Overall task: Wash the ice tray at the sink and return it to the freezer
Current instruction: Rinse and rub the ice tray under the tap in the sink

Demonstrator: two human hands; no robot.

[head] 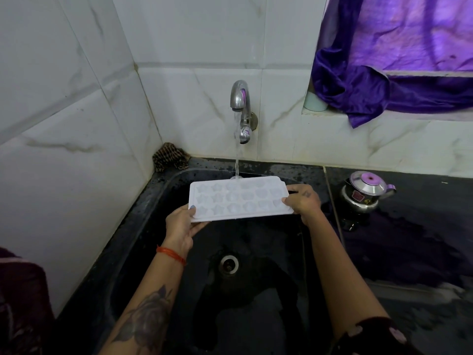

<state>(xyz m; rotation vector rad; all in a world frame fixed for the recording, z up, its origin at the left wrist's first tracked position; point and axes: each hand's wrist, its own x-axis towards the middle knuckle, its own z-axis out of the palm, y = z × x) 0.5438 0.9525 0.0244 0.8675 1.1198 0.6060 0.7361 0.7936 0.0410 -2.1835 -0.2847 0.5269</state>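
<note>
A white ice tray (238, 198) with star-shaped cells is held level over the black sink (163, 180). My left hand (180, 224) grips its near left corner, thumb on top. My right hand (303, 199) grips its right end. Water runs from the steel tap (240, 98) in a thin stream and lands on the tray's far edge. The drain (229, 263) lies below the tray.
A brown patterned cloth (170, 156) is bunched in the sink's back left corner. A small steel pot with a lid (366, 192) stands on the wet dark counter to the right. A purple curtain (384, 80) hangs over the window ledge. White tiled walls close in left and behind.
</note>
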